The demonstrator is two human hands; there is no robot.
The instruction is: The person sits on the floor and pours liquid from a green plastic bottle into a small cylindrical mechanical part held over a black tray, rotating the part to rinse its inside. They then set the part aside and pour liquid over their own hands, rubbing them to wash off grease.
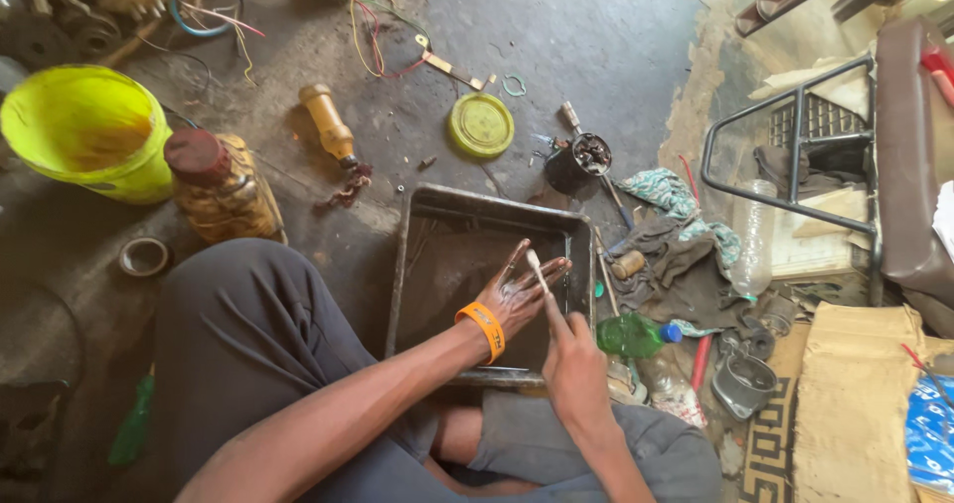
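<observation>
Left hand: the left hand (517,294) is open with fingers spread, palm wet and shiny, over the dark metal tray (417,264); an orange wristband (483,326) sits on the wrist.
Right hand: the right hand (571,364) is closed on a small white brush (537,269), which touches the left palm.
Tray: rectangular, dirty, on the floor (556,46) between the knees.
Containers: yellow bucket (89,130) at far left; brown jar with red lid (219,185) beside it; round yellow lid (481,124) behind the tray; green bottle (631,336) to the right of the tray.

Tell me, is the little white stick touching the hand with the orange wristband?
Touching. The head view shows the white stick lying against the wet palm of the left hand, over the dark tray.
</observation>
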